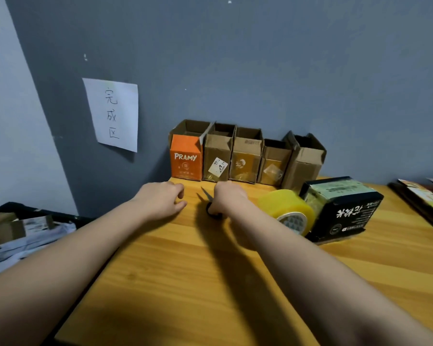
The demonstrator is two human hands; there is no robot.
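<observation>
Our right hand [229, 196] grips small black-handled steel scissors [207, 195] by the loops. They look light, stiff and sharp. Our left hand [164, 198] rests loose and empty.

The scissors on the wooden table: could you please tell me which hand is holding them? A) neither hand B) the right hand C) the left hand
B: the right hand grips the black handles of the scissors, while the left hand rests on the table beside them, holding nothing.
</observation>
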